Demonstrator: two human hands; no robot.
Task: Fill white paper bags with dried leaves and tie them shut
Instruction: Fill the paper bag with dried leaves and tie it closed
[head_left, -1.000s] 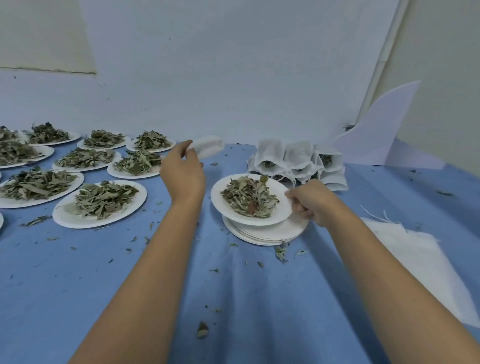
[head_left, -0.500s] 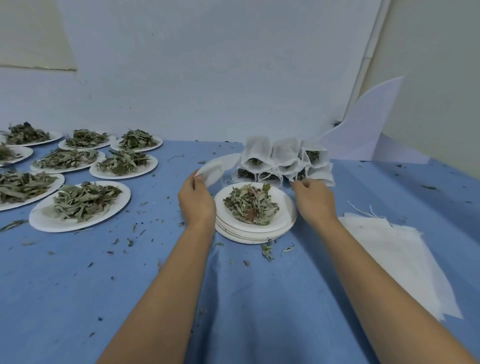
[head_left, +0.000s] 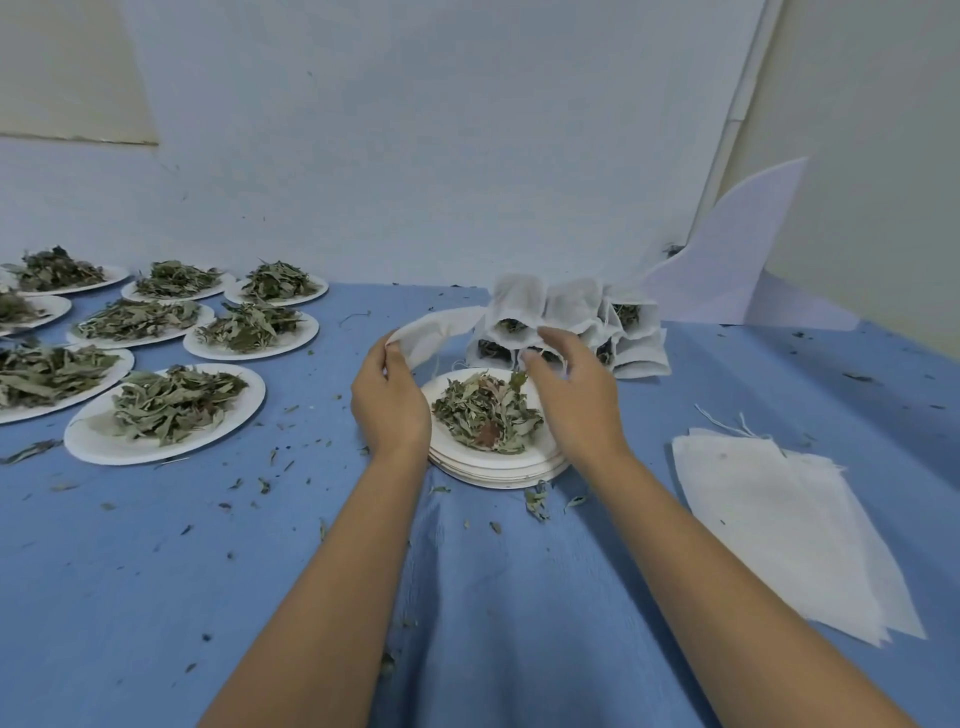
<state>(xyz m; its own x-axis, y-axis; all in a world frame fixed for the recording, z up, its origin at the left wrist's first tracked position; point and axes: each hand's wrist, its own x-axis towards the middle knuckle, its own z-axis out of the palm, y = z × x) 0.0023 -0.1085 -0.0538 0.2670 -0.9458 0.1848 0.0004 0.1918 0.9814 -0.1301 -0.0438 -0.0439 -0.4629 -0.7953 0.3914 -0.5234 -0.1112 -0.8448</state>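
- The blue table (head_left: 467, 597) is carrying everything, with the stack of plates (head_left: 519, 470) sitting near its middle.
- A pile of flat empty bags (head_left: 779, 519) is lying to the right of the stack, well apart from it.
- Other plates of leaves (head_left: 166, 410) are spreading out to the left of the stack.
- A heap of filled bags (head_left: 566, 327) is sitting just behind the stack.
- A mound of dried leaves (head_left: 485, 415) is resting on the top plate of the stack.
- The left hand (head_left: 389, 410) is hovering at the stack's left rim, pinching one end of an empty bag (head_left: 441, 332).
- That bag is hanging above the stack's far-left edge, its long axis running from the pinch away and rightward toward the heap.
- The right hand (head_left: 571, 400) is hovering over the stack's far-right rim, fingers spread and loosely bent, holding nothing.
- The right hand is nearer the leaves and the left is nearer the bag, so the free hand is probably best placed to open the bag or scoop.
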